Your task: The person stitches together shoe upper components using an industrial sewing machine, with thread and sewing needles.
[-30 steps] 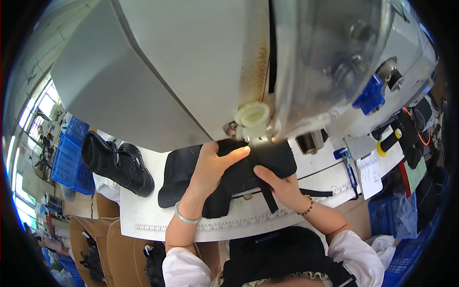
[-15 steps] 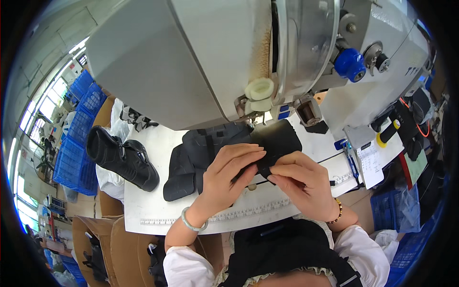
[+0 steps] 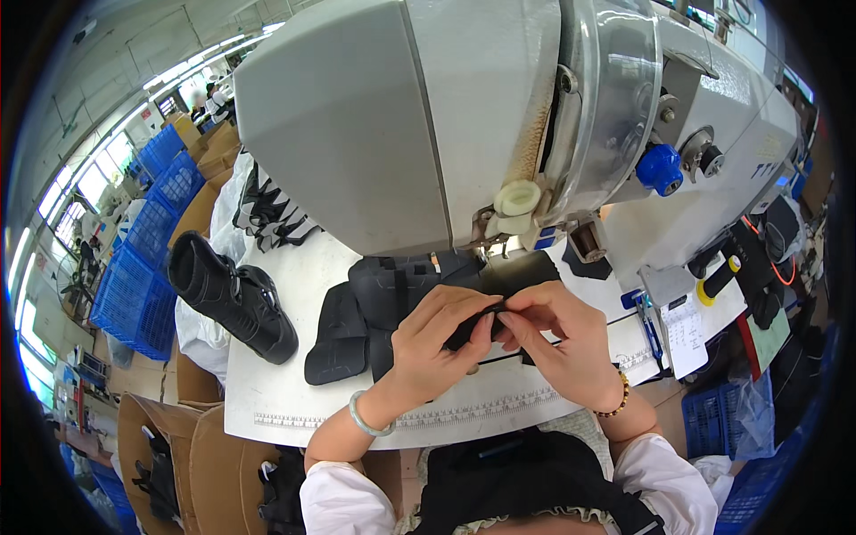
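Just below the needle area of a large grey sewing machine [image 3: 348, 116], my two hands meet over a padded black fabric work piece [image 3: 379, 290]. My left hand [image 3: 437, 337] pinches a small part of black fabric [image 3: 465, 332] between thumb and fingers. From the other side, my right hand [image 3: 566, 337] grips the same edge with its thumb and forefinger, the fingertips nearly touching the left ones. The rest of the work piece lies flat on the white table [image 3: 285, 392], partly under the machine head. Whether the pinched part is joined to it I cannot tell.
A black boot [image 3: 234, 299] stands at the left of the table, near stacked blue crates [image 3: 134, 290]. A printed ruler strip [image 3: 419, 415] runs along the front edge. Cardboard boxes [image 3: 214, 473] hold black pieces below left. A notepad [image 3: 683, 334] and yellow-ended thread spool [image 3: 719, 281] sit right.
My hands have come closer together, and the black fabric edge is now pinched between both sets of fingertips. The whole view has shifted, showing more of the room at the upper left.
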A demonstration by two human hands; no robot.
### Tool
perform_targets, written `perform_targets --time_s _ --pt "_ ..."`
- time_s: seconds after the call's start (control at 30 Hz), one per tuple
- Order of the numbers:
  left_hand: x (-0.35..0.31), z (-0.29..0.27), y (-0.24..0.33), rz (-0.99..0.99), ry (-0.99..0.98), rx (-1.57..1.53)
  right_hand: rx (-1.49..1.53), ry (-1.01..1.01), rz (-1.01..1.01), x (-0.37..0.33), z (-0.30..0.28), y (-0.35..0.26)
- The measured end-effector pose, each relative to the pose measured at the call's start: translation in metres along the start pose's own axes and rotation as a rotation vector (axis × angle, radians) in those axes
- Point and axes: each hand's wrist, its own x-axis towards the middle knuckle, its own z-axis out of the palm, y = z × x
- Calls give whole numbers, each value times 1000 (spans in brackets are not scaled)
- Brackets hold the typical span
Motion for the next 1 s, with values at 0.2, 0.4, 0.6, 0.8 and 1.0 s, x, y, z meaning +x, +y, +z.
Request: perform_targets --time_s 0.2,0.4,0.6,0.8,1.0 --pt "2 1 -4 3 9 -5 -440 -93 -417 17 -15 -4" --pt "2 2 -2 -9 13 -7 -428 -153 -435 23 -20 -1" --pt "4 -1 -5 -156 -88 -58 -369 -242 -427 28 -28 0" --pt "-1 0 -11 76 -53 141 -432 -313 -413 28 -27 -11" --pt "-11 8 -12 -223 212 295 -895 -250 -1061 24 -35 14"
